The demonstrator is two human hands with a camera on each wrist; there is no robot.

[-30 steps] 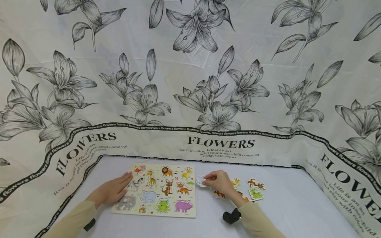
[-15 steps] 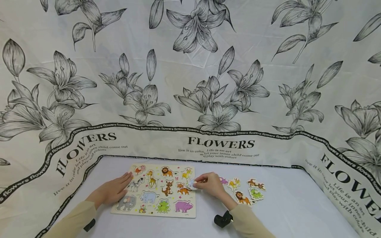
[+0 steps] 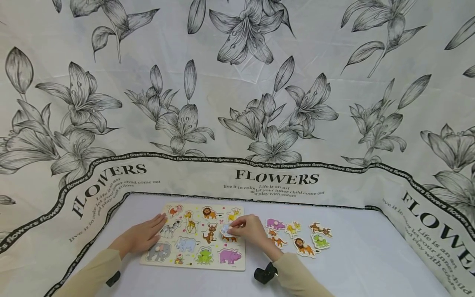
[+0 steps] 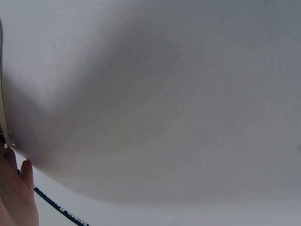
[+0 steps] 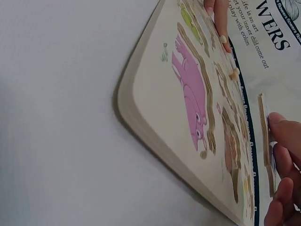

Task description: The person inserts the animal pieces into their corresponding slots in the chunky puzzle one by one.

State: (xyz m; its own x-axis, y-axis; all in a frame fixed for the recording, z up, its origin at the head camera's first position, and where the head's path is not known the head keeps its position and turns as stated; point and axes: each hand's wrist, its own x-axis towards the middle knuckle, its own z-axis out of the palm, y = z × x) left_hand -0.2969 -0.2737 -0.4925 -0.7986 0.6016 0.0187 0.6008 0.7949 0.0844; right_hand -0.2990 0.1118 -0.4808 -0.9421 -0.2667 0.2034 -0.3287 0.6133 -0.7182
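Observation:
A wooden animal puzzle board (image 3: 193, 266) lies flat on the white table. My left hand (image 3: 142, 235) rests along its left edge with fingers extended; the left wrist view catches only part of that hand (image 4: 19, 197) at the lower left. My right hand (image 3: 248, 233) pinches a light blue animal puzzle piece (image 3: 224, 230) between thumb and fingers. The piece overlaps the board's tiger picture in the head view. Edge-on in the right wrist view, the wooden piece (image 5: 265, 134) is held above the board, beyond the purple hippo recess (image 5: 190, 94).
Right of the board lie several loose pieces: a purple hippo (image 3: 275, 224), a yellow goat-like animal (image 3: 293, 228), a tiger (image 3: 276, 240), a lion (image 3: 304, 246), a kangaroo (image 3: 320, 229) and a frog (image 3: 320, 241). A flower-printed cloth (image 3: 208, 177) borders the table behind.
My right hand has carried the light blue piece leftward from the table beside the loose pieces to over the board's right part. The left hand stays on the board.

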